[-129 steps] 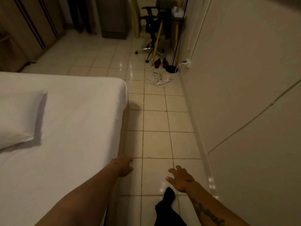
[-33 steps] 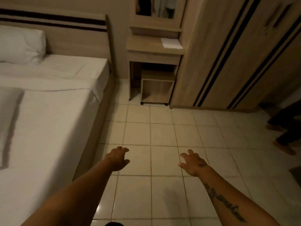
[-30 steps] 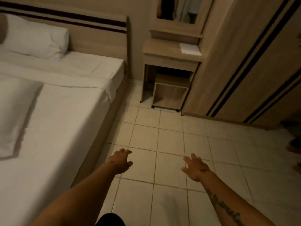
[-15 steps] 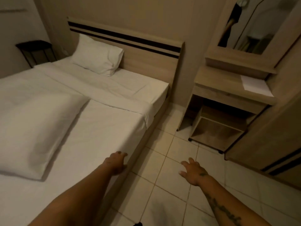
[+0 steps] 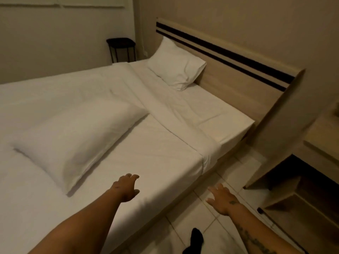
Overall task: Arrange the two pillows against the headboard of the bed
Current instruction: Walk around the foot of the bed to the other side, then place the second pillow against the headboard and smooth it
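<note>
A white bed (image 5: 165,154) fills the left and middle of the view. One white pillow (image 5: 177,67) leans against the wooden headboard (image 5: 238,70) with dark stripes, on the far side. A second white pillow (image 5: 77,142) lies flat in the middle of the mattress, away from the headboard. My left hand (image 5: 126,187) hovers over the bed's near edge, fingers apart, a little to the right of that flat pillow and holding nothing. My right hand (image 5: 222,198) is stretched over the tiled floor beside the bed, fingers spread and empty.
A wooden vanity unit with a low shelf (image 5: 302,180) stands at the right, close to the headboard's near end. A black side table (image 5: 121,50) sits beyond the bed's far corner. Tiled floor (image 5: 216,228) runs between bed and unit. My dark-socked foot (image 5: 196,239) shows below.
The view has swung left from the floor and wardrobe onto the bed. My left hand has come over the mattress edge; both hands stay empty with fingers apart.
</note>
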